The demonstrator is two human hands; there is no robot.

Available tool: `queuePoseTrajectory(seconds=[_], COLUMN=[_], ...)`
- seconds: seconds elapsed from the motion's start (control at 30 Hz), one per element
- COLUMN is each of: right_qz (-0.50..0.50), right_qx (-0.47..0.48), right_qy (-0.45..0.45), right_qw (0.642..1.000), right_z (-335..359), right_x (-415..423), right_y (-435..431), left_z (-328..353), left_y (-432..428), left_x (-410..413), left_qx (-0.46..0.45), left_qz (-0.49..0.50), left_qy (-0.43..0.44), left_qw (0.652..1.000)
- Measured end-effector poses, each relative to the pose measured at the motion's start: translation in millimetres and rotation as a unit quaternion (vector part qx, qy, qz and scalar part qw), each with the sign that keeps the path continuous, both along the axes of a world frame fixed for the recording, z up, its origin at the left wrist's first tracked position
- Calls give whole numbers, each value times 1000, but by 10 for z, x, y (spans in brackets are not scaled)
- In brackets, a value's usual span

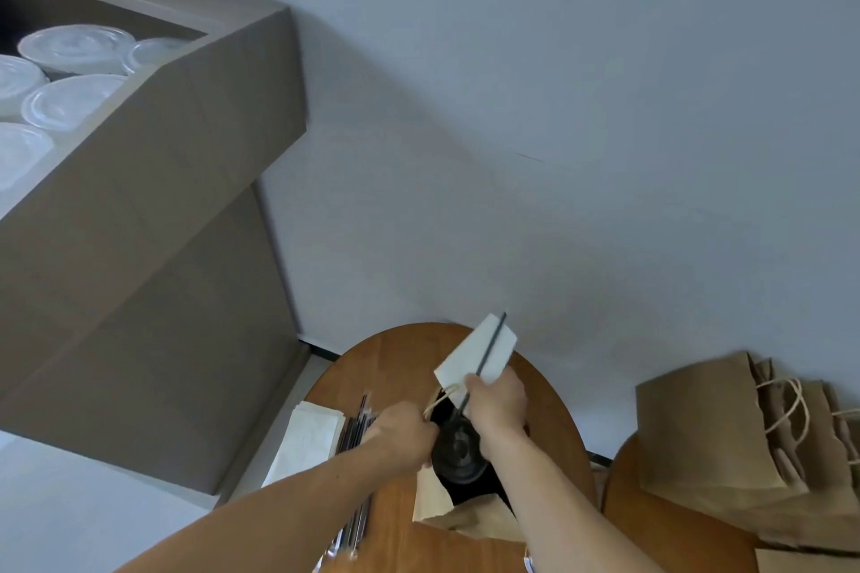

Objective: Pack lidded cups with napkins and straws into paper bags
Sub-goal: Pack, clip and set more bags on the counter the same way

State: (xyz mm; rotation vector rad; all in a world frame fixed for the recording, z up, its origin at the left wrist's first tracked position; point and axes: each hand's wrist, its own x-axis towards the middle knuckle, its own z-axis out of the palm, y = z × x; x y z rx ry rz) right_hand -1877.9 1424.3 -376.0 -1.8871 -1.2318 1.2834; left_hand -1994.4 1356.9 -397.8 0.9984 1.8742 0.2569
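An open brown paper bag [440, 509] stands on the round wooden table [395, 368]. Inside it sits a cup with a dark lid [458, 451]. My left hand [402, 433] grips the bag's left rim by its twine handle [442, 398]. Just above the bag's mouth, my right hand [498, 405] holds a white napkin [474, 356] together with a dark straw [488, 351], both pointing up and away from me.
A napkin stack [307, 437] and several dark straws [356, 428] lie at the table's left. Several brown bags [726, 442] rest on a second wooden table [651, 535] at right. At upper left a large cardboard box [163, 223] holds several clear lids [70, 49].
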Motion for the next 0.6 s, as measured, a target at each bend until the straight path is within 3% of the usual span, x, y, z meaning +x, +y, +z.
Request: queuePoseTrajectory(seconds=[0.07, 0.13, 0.2, 0.33, 0.4, 0.6], right_qz=[-22, 9, 114, 341, 368, 366], right_qx=[-3, 36, 55, -60, -94, -152], right_qy=[-10, -77, -158, -264, -305, -336], right_qw=[1000, 996, 979, 900, 873, 854], right_z=[-98, -203, -293, -507, -649, -957], right_x=[155, 351, 504, 498, 440, 340], right_y=[-106, -171, -219, -219, -183, 54], left_z=[-23, -47, -78, -46, -16, 34], left_y=[-22, -42, -52, -68, -67, -66], left_x=[-97, -174, -204, -119, -84, -125], left_qx=[7, 10, 12, 11, 9, 6], left_qz=[25, 56, 70, 58, 54, 44], left_qy=[9, -1, -16, -34, -39, -39], left_qw=[1000, 998, 997, 998, 998, 998])
